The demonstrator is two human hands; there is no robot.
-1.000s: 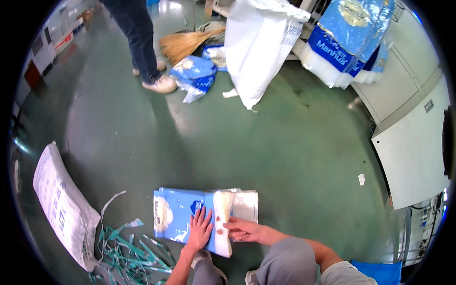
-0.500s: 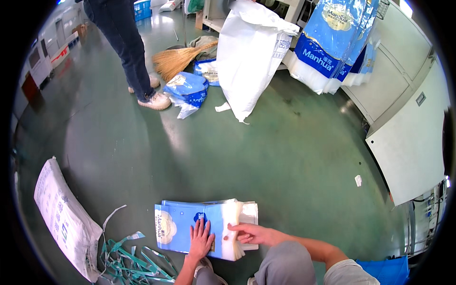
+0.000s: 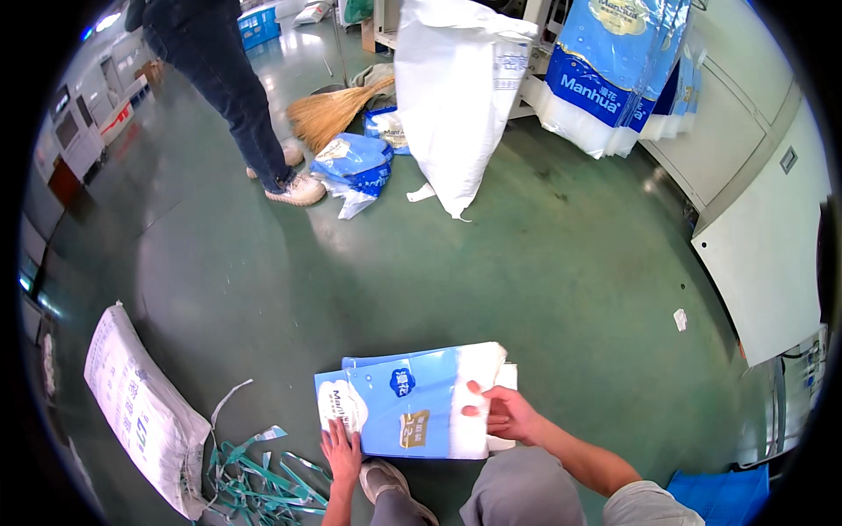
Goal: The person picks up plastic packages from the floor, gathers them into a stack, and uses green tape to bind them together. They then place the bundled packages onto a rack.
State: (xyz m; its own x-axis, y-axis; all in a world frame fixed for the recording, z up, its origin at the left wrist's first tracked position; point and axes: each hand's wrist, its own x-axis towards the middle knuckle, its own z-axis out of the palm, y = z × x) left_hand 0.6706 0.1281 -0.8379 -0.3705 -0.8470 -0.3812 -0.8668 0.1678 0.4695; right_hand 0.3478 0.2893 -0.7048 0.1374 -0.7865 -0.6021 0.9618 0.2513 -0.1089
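A stack of blue printed plastic bags (image 3: 377, 436) with a whitish, see-through strip along its right end lies on the floor before my knees. Its upper bags sit askew over those beneath. My left hand (image 3: 340, 452) rests with outstretched fingers on the near left corner of the stack. At the whitish end, my right hand (image 3: 509, 415) has its fingertips over the edge of the upper bags and grips them there. Its thumb is hard to make out.
A full white sack (image 3: 145, 408) lies at left beside tangled green strips (image 3: 263, 482). Farther off are another person's legs (image 3: 237, 96), a straw broom (image 3: 329, 118), crumpled blue bags (image 3: 355, 162), a tall white sack (image 3: 456, 105) and hanging blue bags (image 3: 605, 74). A pale cabinet (image 3: 763, 263) stands right, above a blue crate (image 3: 719, 498).
My left hand has slid from the middle of the stack to its near left corner. The upper bags have shifted against the lower ones. My right hand stays at the whitish end.
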